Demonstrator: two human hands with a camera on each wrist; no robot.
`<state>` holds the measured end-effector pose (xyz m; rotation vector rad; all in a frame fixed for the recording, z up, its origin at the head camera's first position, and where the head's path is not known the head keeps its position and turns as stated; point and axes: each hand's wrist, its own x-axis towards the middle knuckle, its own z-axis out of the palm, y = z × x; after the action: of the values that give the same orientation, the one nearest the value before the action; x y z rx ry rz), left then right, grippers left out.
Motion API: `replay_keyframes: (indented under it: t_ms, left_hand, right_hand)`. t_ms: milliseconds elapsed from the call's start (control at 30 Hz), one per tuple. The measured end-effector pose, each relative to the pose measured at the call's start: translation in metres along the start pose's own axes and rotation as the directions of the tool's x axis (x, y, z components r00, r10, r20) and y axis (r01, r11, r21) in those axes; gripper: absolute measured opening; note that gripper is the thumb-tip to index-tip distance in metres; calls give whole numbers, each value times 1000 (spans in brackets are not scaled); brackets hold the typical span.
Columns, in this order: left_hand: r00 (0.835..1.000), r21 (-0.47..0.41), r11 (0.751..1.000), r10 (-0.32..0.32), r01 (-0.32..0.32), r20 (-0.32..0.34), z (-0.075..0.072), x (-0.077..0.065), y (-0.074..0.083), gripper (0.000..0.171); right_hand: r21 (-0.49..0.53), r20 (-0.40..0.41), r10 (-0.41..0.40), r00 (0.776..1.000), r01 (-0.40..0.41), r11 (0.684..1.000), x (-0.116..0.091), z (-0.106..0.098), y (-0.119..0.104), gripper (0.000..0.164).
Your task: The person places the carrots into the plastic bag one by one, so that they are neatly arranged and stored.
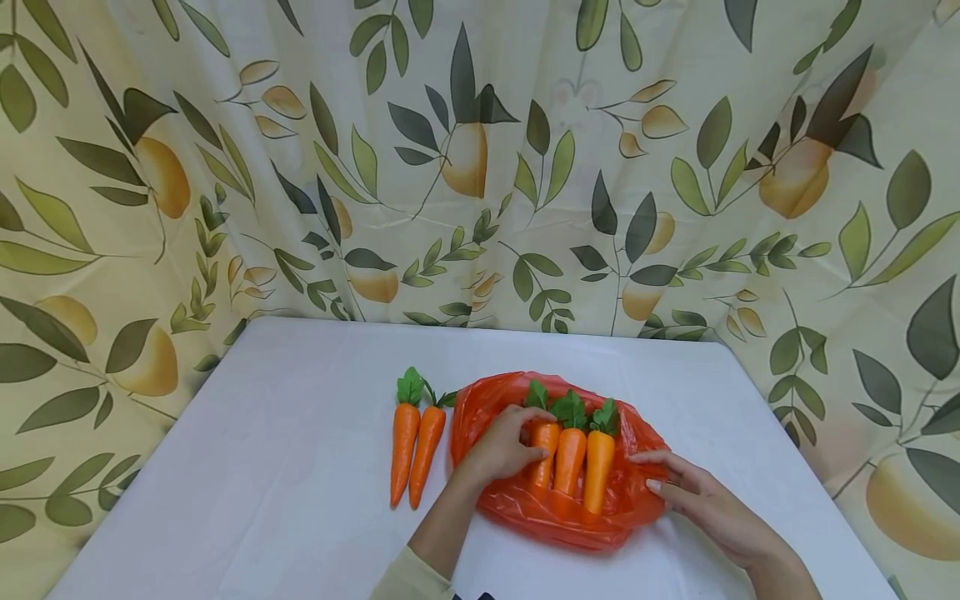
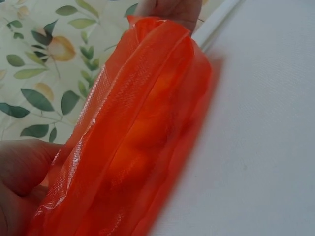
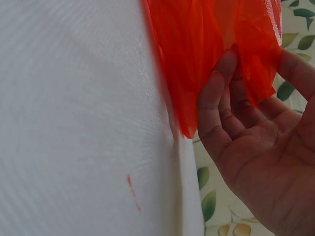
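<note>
An orange-red plastic bag (image 1: 551,533) lies spread on the table, its mouth showing three carrots with green tops side by side. My left hand (image 1: 504,442) reaches over the bag's left side, thumb and fingers on either side of the leftmost carrot (image 1: 545,446). Beside it lie the middle carrot (image 1: 570,460) and the right carrot (image 1: 598,471), lower tips tucked behind the bag's near edge. At the bag's right edge my right hand (image 1: 701,500) pinches the plastic between thumb and fingers; in the right wrist view, bag film (image 3: 187,64) runs between them.
Two more carrots lie on the table left of the bag, an upright one (image 1: 405,442) and a slanted one (image 1: 427,450). A white cloth (image 1: 285,467) covers the table. Behind it hangs a curtain (image 1: 465,250) printed with leaves and fruit.
</note>
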<state>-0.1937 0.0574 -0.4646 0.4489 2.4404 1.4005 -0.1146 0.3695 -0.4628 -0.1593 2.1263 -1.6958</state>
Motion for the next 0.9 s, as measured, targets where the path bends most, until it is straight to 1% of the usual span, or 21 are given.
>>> replay_keyframes:
  t_ms: [67,233,467,567,700,900]
  left_hand:
    - [1000,-6,1000,1,-1,-4,-1,0,0,41]
    - [999,-32,999,27,-28,-18,-5,0,4,43]
    - [1000,-52,999,12,-13,-26,-12,-2,9,42]
    - [999,-53,998,33,-35,-38,-15,-3,11,42]
    - [996,-67,994,79,-82,-47,-21,-4,15,42]
    - [991,-79,989,120,-125,-61,-33,-11,20,43]
  right_hand:
    - [-2,-2,-1,1000,1,1000,0,0,0,43]
    - [-8,-4,-4,1000,4,1000,1,0,0,43]
    - [-14,-14,7,1000,-7,1000,1,1,0,44]
    - [-12,-11,7,1000,-7,1000,1,1,1,44]
    - [-9,-4,8,1000,-8,1000,2,0,1,43]
    - [-11,-10,24,1000,-24,1000,2,0,2,44]
